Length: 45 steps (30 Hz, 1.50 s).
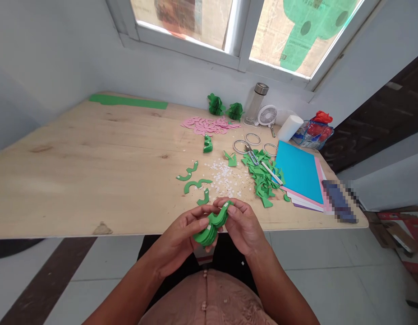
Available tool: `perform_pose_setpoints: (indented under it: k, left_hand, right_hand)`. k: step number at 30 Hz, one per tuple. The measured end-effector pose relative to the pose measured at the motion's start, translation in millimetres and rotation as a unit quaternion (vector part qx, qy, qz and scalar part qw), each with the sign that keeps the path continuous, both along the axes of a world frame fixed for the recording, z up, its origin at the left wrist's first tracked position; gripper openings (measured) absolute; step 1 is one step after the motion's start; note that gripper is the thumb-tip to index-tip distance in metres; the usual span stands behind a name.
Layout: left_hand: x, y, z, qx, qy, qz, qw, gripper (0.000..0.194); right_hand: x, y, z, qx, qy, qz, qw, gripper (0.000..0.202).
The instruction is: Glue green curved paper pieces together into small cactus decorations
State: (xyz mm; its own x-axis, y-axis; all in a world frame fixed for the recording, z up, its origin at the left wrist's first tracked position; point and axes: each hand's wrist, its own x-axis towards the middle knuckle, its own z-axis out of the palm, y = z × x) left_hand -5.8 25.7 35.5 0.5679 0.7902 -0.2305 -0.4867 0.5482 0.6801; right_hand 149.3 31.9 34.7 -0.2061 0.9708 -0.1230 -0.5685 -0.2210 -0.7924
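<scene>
A stack of curvy green paper cutouts (206, 235) is held between both hands at the table's front edge. My left hand (181, 234) grips the stack's lower left end, thumb on top. At its upper right end, my right hand (244, 225) pinches the top cutout, which bears a small white patch. Just beyond the hands lie loose wavy green cutouts, among them a single piece (204, 197) and a longer curved one (197, 184). Small white paper bits (225, 176) are scattered beside them.
Green paper scraps (263, 180) are heaped at right, with scissors (251, 155) on them. Blue sheets (298, 171) lie farther right. Pink cutouts (209, 125), a glass bottle (254, 104) and a small fan (267, 115) stand or lie toward the wall.
</scene>
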Motion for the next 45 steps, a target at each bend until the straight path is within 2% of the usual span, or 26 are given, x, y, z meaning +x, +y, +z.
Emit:
perform_pose_setpoints:
  k: [4, 10, 17, 21, 24, 28, 31, 34, 37, 41, 45]
  left_hand:
    - [1.7, -3.8, -0.8, 0.002, 0.041, 0.014, 0.999, 0.021]
    - [5.2, -10.1, 2.9, 0.034, 0.122, 0.089, 0.988, 0.026]
    - [9.1, -18.2, 2.7, 0.17, 0.242, 0.181, 0.938, 0.022]
    - [10.2, -23.0, 0.4, 0.23, 0.272, 0.196, 0.913, 0.022]
    - [10.2, -26.8, -2.8, 0.243, 0.278, 0.207, 0.906, 0.024]
    - [10.0, -32.8, -2.8, 0.229, 0.266, 0.215, 0.911, 0.031]
    - [9.6, -36.7, 0.2, 0.178, 0.247, 0.207, 0.93, 0.033]
    - [8.6, -37.9, 0.9, 0.122, 0.229, 0.211, 0.942, 0.03]
    - [7.2, -36.7, -1.5, 0.1, 0.22, 0.213, 0.947, 0.025]
    - [5.4, -34.6, -3.4, 0.074, 0.197, 0.22, 0.953, 0.021]
    - [5.8, -33.2, -3.9, 0.023, 0.158, 0.218, 0.963, 0.021]
  right_hand:
    - [1.6, -1.6, 1.9, 0.01, -0.014, 0.006, 1.0, 0.015]
    - [-1.7, -9.6, 5.1, 0.007, 0.003, -0.006, 1.0, 0.025]
    - [-12.6, -28.2, 2.3, -0.002, -0.056, -0.035, 0.998, 0.031]
    - [-19.6, -33.9, 1.3, 0.015, -0.104, -0.06, 0.993, 0.025]
    - [-21.1, -35.2, 0.5, 0.016, -0.114, -0.077, 0.99, 0.021]
    - [-16.7, -36.0, -1.2, -0.005, -0.091, -0.106, 0.99, 0.023]
    - [-12.3, -36.9, -1.3, -0.024, -0.08, -0.117, 0.99, 0.022]
    - [-10.6, -37.2, -0.5, -0.027, -0.075, -0.117, 0.99, 0.022]
    - [-12.1, -36.3, 0.0, -0.027, -0.068, -0.11, 0.991, 0.022]
    - [-15.3, -35.1, -0.2, -0.011, -0.082, -0.112, 0.99, 0.022]
    - [-16.7, -36.7, -0.8, 0.031, -0.141, -0.123, 0.982, 0.024]
